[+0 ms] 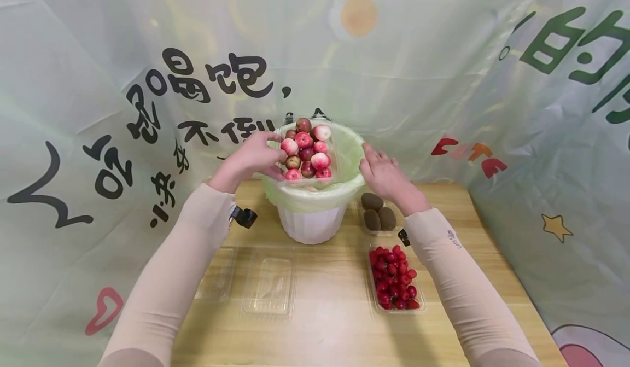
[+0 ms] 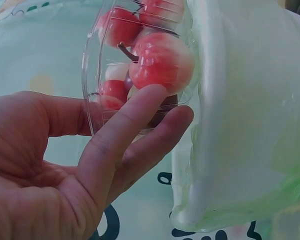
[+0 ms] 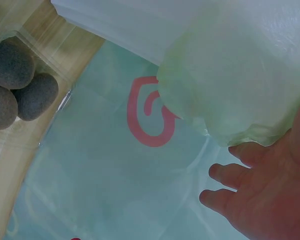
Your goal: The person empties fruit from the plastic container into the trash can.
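My left hand (image 1: pixel 253 156) grips the side of a clear plastic box (image 1: pixel 307 181) of small round fruits (image 1: pixel 306 139), some red and white, others dark purple. In the left wrist view, two fingertips (image 2: pixel 179 117) lie across the near side of the box beside a stemmed red fruit (image 2: pixel 162 62). The box is tilted over the mouth of a white bin (image 1: pixel 312 225) lined with a pale green bag (image 1: pixel 349 148). At the bin's right rim, my right hand (image 1: pixel 386 175) touches the bag's edge, its fingers extended and spread in the right wrist view.
Right of the bin, a clear box holds several brown, kiwi-like fruits (image 1: pixel 379 211). In front of it stands a box of red berries (image 1: pixel 394 279). Two clear plastic trays, one an empty tray (image 1: pixel 268 287), lie front left on the wooden table (image 1: pixel 325 323). Printed cloth (image 1: pixel 418 82) hangs behind.
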A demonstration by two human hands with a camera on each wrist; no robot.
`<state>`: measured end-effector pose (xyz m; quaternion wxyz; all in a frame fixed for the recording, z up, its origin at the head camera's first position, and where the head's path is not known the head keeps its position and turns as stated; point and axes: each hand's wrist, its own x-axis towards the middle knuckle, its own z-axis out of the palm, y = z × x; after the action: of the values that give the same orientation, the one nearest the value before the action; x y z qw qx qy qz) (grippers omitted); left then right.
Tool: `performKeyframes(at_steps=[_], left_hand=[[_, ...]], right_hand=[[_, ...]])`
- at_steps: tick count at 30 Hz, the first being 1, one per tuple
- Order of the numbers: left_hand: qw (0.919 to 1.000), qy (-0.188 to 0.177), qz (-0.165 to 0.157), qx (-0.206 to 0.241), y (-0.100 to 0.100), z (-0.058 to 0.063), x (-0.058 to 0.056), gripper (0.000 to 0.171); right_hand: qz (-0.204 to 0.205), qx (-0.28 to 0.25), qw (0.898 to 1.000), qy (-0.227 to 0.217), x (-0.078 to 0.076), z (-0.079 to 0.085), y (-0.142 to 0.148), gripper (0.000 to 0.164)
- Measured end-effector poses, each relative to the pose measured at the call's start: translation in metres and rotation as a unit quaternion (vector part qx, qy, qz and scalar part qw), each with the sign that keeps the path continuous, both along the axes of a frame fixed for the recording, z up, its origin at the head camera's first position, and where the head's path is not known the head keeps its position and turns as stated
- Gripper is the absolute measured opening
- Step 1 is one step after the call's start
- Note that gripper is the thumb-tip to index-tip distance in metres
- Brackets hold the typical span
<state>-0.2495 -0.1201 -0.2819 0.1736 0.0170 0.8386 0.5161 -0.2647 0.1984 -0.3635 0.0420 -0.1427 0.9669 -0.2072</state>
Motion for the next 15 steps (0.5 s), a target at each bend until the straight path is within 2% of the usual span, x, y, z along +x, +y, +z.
performKeyframes(at_steps=[8,15], left_hand=[[0.9996,0.01,0.027,0.001,0.006,-0.003,-0.016,0.065],[0.9967,0.063,0.051,0.004,0.009,-0.017,-0.027,0.062]], right_hand=[[-0.004,0.003,1.0,0.004,0.0,0.0,0.001,0.067],[-0.003,0.001,1.0,0.002,0.0,0.0,0.0,0.067]])
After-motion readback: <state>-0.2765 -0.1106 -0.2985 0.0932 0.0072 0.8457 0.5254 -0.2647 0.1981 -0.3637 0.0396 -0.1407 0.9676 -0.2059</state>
